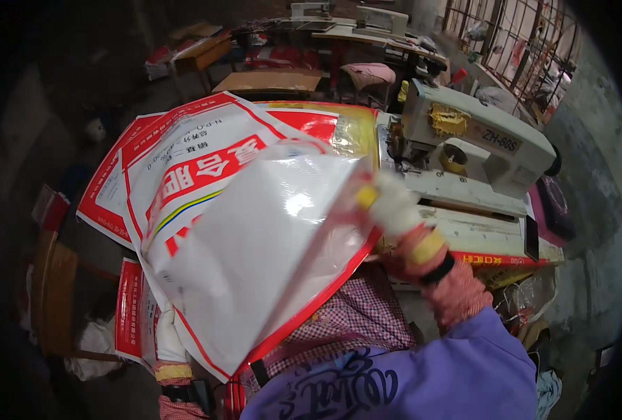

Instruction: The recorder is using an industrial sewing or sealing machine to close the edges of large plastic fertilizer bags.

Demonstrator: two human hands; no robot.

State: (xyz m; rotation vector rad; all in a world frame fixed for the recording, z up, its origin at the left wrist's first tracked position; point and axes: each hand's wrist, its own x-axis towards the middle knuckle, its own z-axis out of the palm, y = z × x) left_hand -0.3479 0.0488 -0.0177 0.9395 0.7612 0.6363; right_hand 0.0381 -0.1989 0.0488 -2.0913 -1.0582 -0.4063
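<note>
Right hand (pixel 395 203), white-gloved, gripping top corner of sack (pixel 255 259), grip clamped on it. Left hand (pixel 169 339) pinching lower edge. Sack white, glossy, red-bordered, hanging over lap, in front of sewing machine (pixel 479 147). More printed sacks (pixel 185 154) lying on table (pixel 496 238).

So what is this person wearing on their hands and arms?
Both hands wear white knit gloves with yellow cuffs: right hand, left hand. The right wrist carries a black band, then a pink patterned undersleeve and a purple outer sleeve.
</note>
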